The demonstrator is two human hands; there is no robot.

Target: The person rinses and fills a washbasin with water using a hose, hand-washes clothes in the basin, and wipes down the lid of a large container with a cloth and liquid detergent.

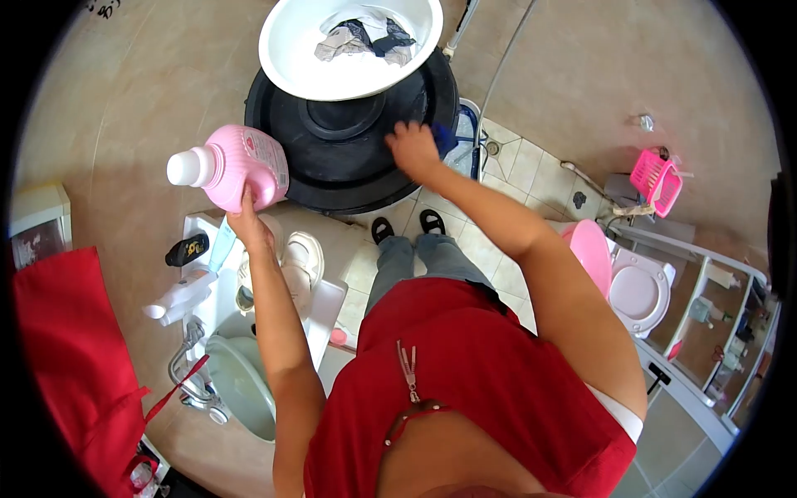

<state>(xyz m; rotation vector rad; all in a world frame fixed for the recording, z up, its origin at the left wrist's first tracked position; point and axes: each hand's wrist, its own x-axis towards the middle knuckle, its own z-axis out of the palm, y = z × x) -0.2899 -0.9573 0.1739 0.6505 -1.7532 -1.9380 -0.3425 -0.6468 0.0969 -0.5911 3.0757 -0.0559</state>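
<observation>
My left hand [246,222] is closed on a pink detergent bottle [237,166] with a white cap, held tilted at the left edge of a round black lid [324,158]. The cap is on and points left. My right hand [413,151] is over the right part of the lid, fingers bent, slightly apart and a little blurred, with nothing visible in them. Just beside it shows a dark blue thing [443,139] whose kind I cannot make out. At the lid's far side stands a white basin [286,50] with grey, black and white clothes [365,40] in it.
At left, a sink ledge [330,303] bears white shoes [303,261], a black bottle [188,250] and a faucet [187,365]; a pale green basin [241,386] sits there. At right are a pink basin [588,257], a toilet [639,286], a pink basket [656,178] and a rack [706,282].
</observation>
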